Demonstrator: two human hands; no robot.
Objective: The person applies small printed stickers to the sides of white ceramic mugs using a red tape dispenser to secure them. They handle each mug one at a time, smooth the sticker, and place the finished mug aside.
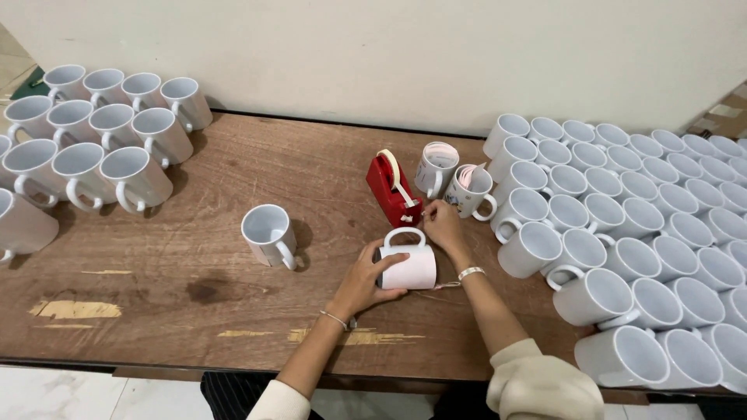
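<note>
A white mug (412, 264) lies on its side on the wooden table (233, 311), handle up, with a sheet of paper wrapped around it. My left hand (364, 278) grips its left end. My right hand (443, 225) reaches past the mug to the red tape dispenser (391, 189), fingertips pinching at the tape end by its front. Two mugs (436, 167) with paper rolled inside stand just behind the dispenser.
A single white mug (269, 233) stands left of my hands. Several white mugs (101, 140) are grouped at the far left, and a large crowd of white mugs (638, 233) fills the right side. A pale wall runs behind the table.
</note>
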